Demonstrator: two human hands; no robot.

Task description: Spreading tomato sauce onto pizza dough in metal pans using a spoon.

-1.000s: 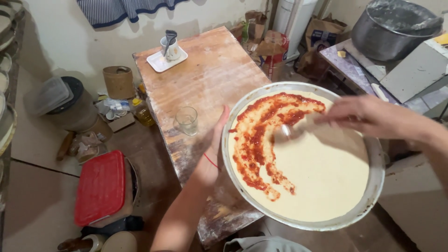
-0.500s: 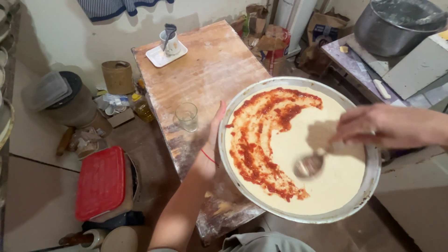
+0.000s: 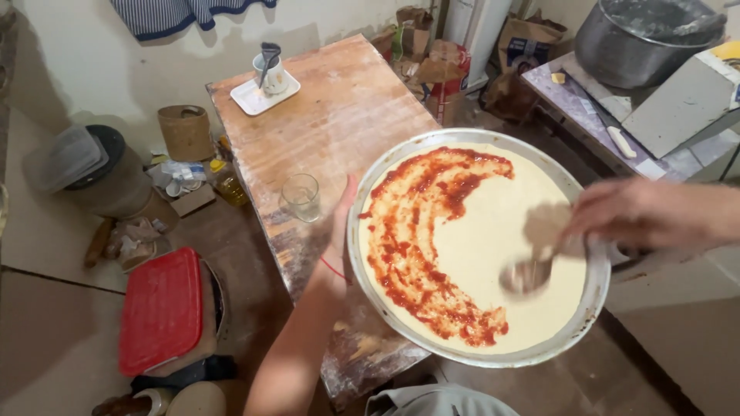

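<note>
The spoon (image 3: 528, 275) has slid down toward the lower right part of the dough since a moment ago, and the red sauce (image 3: 420, 239) now reaches farther around the bottom edge. The right hand (image 3: 644, 214) is coming in from the right side and is holding the spoon with its fingers closed around the handle, though the hand and spoon are blurry, so the exact hold is hard to see. The bowl of the spoon is touching the pale dough (image 3: 493, 246) near the end of the sauce. The sauce is making a wide curved band along the left side of the dough. The dough is lying flat in a round metal pan (image 3: 597, 296). The left hand (image 3: 341, 231) is pressing its open palm against the left rim of the pan, with its fingers going under it, and is holding the pan up over the near end of a wooden table (image 3: 339, 131). A clear glass (image 3: 301, 196) is standing on the table just beside that hand. A white cup on a small tray (image 3: 266, 86) is sitting at the far end. A red lid (image 3: 162, 308) is lying on the floor to the left.
</note>
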